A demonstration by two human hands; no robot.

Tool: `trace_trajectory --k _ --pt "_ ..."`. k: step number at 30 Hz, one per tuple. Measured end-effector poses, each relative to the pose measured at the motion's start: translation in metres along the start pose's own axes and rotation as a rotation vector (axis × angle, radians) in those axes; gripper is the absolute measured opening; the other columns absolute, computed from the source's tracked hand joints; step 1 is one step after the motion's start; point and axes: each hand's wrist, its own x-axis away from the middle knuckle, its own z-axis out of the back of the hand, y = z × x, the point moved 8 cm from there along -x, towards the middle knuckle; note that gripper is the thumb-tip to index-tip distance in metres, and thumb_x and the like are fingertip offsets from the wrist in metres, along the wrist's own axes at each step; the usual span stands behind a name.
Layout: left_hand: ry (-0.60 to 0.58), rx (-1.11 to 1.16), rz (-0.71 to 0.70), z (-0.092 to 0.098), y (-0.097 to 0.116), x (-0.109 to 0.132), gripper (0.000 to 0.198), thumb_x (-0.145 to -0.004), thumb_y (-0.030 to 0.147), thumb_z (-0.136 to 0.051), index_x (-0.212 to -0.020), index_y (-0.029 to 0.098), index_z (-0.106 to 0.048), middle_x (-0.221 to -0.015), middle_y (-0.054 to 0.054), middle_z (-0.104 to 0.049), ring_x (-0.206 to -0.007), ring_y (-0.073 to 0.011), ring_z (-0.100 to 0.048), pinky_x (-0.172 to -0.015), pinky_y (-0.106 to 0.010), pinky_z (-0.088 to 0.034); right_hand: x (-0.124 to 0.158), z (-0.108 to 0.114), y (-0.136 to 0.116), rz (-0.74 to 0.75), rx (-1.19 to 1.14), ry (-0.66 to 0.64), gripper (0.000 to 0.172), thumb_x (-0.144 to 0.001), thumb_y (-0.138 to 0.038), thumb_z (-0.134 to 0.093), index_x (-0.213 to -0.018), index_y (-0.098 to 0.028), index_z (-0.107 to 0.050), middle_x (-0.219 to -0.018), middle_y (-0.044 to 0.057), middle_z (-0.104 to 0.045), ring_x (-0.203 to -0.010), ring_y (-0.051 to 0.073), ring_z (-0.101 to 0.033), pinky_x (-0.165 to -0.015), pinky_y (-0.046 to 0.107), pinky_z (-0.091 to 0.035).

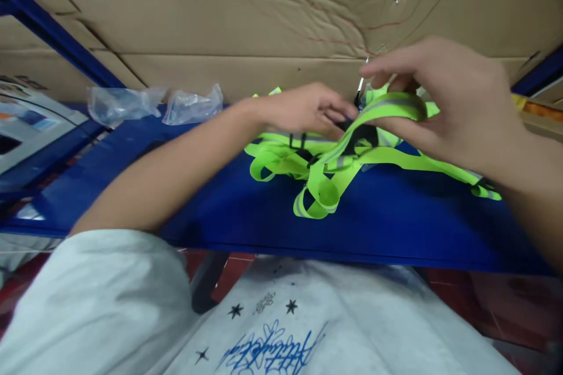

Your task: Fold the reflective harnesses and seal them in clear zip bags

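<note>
A tangle of neon yellow-green reflective straps (323, 190) with grey stripes and black buckles lies on the blue shelf (246, 217). My right hand (457, 94) holds one strap between thumb and fingers, lifting it in an arch above the pile. On the left side of that arch, my left hand (312, 108) has curled fingers at a black part of the straps; its fingertips are partly hidden, so what exactly they pinch is unclear. One strap end trails right under my right wrist, ending near a black buckle.
Two clear plastic bags (193, 106) lie at the back left. Behind the shelf stands a large cardboard sheet (220, 17) with red threads hanging on it. A blue metal post (57, 35) rises at the left, near a white printed box (35, 129).
</note>
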Motion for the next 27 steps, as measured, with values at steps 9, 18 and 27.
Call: trace_trajectory --k 9,18,27 --pt "-0.029 0.554 -0.058 -0.038 0.000 -0.022 0.049 -0.092 0.049 -0.078 -0.134 0.027 -0.068 -0.116 -0.004 -0.076 -0.106 -0.0196 -0.074 -0.085 -0.033 -0.058 0.025 -0.003 0.036 -0.397 0.024 0.010 0.036 -0.092 -0.037 -0.073 -0.122 -0.024 -0.058 -0.099 0.007 -0.068 -0.087 0.024 -0.069 -0.090 0.044 -0.052" --pt "0.179 0.887 0.016 -0.068 0.014 -0.015 0.022 -0.087 0.026 -0.082 -0.095 0.017 -0.063 -0.079 0.003 -0.063 -0.064 -0.0079 -0.052 -0.063 -0.025 -0.036 0.026 -0.041 0.054 -0.570 -0.017 -0.159 0.028 -0.087 -0.028 -0.073 -0.114 -0.025 -0.066 -0.101 0.006 -0.075 -0.084 0.024 -0.067 -0.076 0.037 -0.046" --pt "0.218 0.814 0.043 -0.062 0.016 -0.005 0.025 -0.092 0.039 -0.078 -0.091 0.014 -0.071 -0.089 -0.002 -0.069 -0.082 -0.0127 -0.063 -0.076 -0.028 -0.044 0.036 -0.049 0.033 -0.436 0.072 -0.141 0.025 -0.093 -0.023 -0.060 -0.116 -0.021 -0.071 -0.091 0.007 -0.077 -0.081 0.025 -0.071 -0.077 0.035 -0.045"
